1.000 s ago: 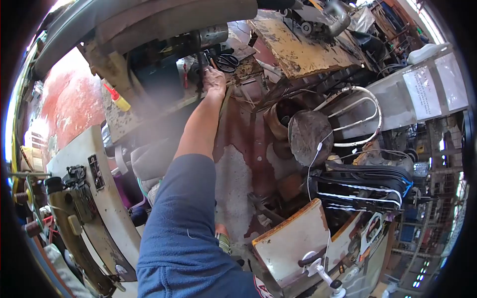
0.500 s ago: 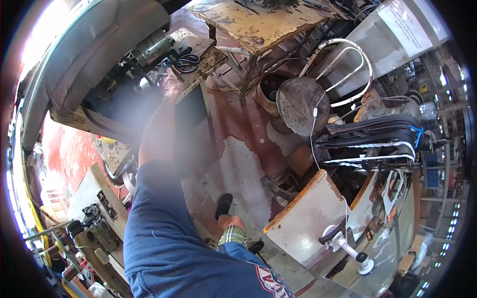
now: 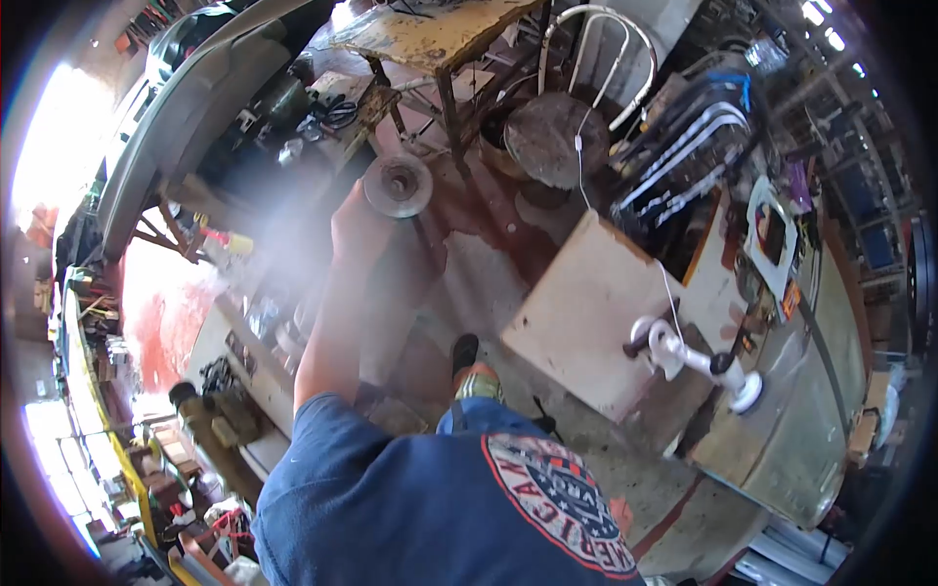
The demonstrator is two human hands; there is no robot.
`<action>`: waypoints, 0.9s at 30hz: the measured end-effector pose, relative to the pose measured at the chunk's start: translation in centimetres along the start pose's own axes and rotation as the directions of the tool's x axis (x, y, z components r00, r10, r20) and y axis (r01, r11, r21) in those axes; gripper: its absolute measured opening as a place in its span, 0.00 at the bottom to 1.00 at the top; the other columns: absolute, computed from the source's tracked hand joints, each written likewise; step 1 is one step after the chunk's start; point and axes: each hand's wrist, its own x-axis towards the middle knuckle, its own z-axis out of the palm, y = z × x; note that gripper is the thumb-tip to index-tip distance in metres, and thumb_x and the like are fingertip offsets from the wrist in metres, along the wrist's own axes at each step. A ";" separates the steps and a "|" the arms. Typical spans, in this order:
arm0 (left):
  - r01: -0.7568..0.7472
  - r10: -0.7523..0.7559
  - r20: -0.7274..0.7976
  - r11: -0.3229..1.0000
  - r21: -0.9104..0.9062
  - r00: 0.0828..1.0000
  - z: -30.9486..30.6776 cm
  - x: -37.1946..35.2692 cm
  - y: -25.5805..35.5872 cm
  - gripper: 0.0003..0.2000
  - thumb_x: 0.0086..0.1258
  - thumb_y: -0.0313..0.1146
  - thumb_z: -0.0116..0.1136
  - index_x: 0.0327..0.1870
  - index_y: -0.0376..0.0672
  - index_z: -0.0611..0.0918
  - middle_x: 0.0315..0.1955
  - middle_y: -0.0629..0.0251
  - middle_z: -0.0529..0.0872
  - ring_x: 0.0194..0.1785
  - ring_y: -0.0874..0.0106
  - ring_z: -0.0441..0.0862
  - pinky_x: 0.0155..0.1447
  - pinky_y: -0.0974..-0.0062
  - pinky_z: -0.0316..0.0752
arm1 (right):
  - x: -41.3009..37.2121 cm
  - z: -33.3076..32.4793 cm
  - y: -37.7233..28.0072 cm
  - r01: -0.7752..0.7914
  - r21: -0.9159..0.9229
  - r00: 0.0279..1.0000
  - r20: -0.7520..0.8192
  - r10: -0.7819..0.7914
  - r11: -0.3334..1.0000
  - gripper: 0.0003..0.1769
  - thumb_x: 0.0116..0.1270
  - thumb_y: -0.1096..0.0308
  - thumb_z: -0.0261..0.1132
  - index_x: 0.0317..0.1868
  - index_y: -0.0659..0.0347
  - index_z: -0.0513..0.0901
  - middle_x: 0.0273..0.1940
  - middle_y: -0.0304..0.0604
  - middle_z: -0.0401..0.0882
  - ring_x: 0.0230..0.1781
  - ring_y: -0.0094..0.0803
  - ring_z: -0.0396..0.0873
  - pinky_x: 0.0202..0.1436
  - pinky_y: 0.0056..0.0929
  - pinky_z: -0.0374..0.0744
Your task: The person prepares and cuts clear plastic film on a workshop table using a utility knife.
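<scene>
My left hand point(image 3: 358, 227) is raised over the floor, its fingers closed on the edge of a round, grey metal piece point(image 3: 400, 186) with a stepped, darker centre. White haze or glare blurs the area left of the hand and forearm. Above and left of the hand, black-handled scissors point(image 3: 338, 113) lie on a cluttered bench beside a machine. A small patch of skin shows past the right edge of my blue shirt, perhaps part of my right hand point(image 3: 620, 512); its fingers cannot be made out.
A worn wooden table point(image 3: 445, 37) stands at the top, near a round stool seat point(image 3: 557, 140) and a white metal chair frame. A pale tabletop point(image 3: 576, 317) with a white lamp point(image 3: 696, 359) is at the right. A sewing machine point(image 3: 223, 430) stands at the lower left.
My left hand has moved away from the bench and now holds the round metal piece out in front. The view has shifted, and more of my shirt front shows.
</scene>
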 end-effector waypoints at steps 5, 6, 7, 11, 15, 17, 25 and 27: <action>0.026 -0.070 0.124 0.946 0.324 0.990 8.1 -18.1 10.1 0.23 0.90 0.44 0.42 0.68 0.36 0.79 0.66 0.55 0.85 0.70 0.61 0.80 0.79 0.55 0.70 | 5.6 -1.5 4.8 0.156 0.134 0.972 0.156 -0.176 0.979 0.25 0.83 0.47 0.59 0.37 0.60 0.86 0.32 0.37 0.87 0.28 0.26 0.81 0.29 0.29 0.76; 0.023 -0.105 0.167 0.900 0.436 0.980 9.7 -21.3 11.5 0.23 0.90 0.44 0.42 0.68 0.35 0.79 0.67 0.55 0.84 0.70 0.60 0.80 0.79 0.54 0.70 | 3.7 -2.3 1.4 0.257 -0.046 0.960 0.131 -0.249 0.965 0.25 0.83 0.48 0.60 0.35 0.61 0.85 0.30 0.37 0.87 0.27 0.27 0.80 0.29 0.31 0.75; 0.006 -0.141 0.209 0.842 0.540 0.968 11.4 -24.3 12.9 0.23 0.90 0.43 0.41 0.69 0.34 0.79 0.68 0.54 0.83 0.70 0.59 0.80 0.79 0.54 0.70 | 4.1 -2.5 2.0 0.294 -0.021 0.950 0.119 -0.290 0.956 0.24 0.83 0.51 0.60 0.35 0.62 0.85 0.30 0.39 0.87 0.26 0.27 0.80 0.29 0.32 0.76; 0.362 -0.269 0.610 0.932 -0.032 0.745 17.1 -33.2 14.3 0.21 0.88 0.45 0.47 0.63 0.34 0.77 0.61 0.52 0.85 0.66 0.60 0.82 0.75 0.55 0.75 | 0.9 -6.6 -0.6 0.465 -0.066 0.875 0.187 -0.447 0.883 0.21 0.82 0.55 0.63 0.39 0.66 0.87 0.32 0.43 0.89 0.33 0.28 0.86 0.38 0.31 0.81; 0.834 -0.311 0.925 0.552 -0.011 0.219 25.4 -39.0 13.8 0.22 0.79 0.43 0.64 0.62 0.37 0.72 0.55 0.54 0.85 0.59 0.63 0.87 0.64 0.63 0.83 | -8.4 -11.1 -8.1 0.440 0.203 0.864 0.170 -0.474 0.875 0.23 0.82 0.50 0.62 0.45 0.65 0.88 0.37 0.42 0.90 0.36 0.32 0.86 0.43 0.32 0.82; 0.817 -0.290 0.957 0.555 0.157 0.013 30.8 -42.3 14.0 0.25 0.76 0.46 0.67 0.61 0.36 0.75 0.52 0.54 0.86 0.55 0.64 0.88 0.61 0.63 0.85 | -10.2 -12.1 -9.1 0.297 0.583 0.837 0.222 -0.500 0.756 0.30 0.83 0.41 0.57 0.51 0.62 0.87 0.43 0.43 0.90 0.42 0.36 0.86 0.50 0.36 0.82; 0.687 -0.225 0.830 0.473 0.551 -0.511 47.0 -54.2 12.2 0.19 0.84 0.42 0.59 0.66 0.41 0.76 0.54 0.67 0.85 0.57 0.74 0.84 0.59 0.71 0.81 | -14.5 -13.2 -11.4 -0.372 0.861 0.741 0.050 -0.670 -0.348 0.43 0.81 0.28 0.41 0.77 0.51 0.74 0.76 0.48 0.75 0.78 0.50 0.70 0.78 0.81 0.56; 0.581 -0.228 0.766 0.533 0.615 -0.601 49.4 -56.2 12.1 0.19 0.84 0.43 0.60 0.66 0.43 0.77 0.54 0.68 0.85 0.56 0.76 0.84 0.59 0.71 0.82 | -14.5 -14.6 -9.5 -0.282 0.875 0.797 -0.014 -0.603 -0.393 0.44 0.79 0.27 0.41 0.77 0.49 0.74 0.77 0.46 0.74 0.80 0.53 0.68 0.76 0.91 0.50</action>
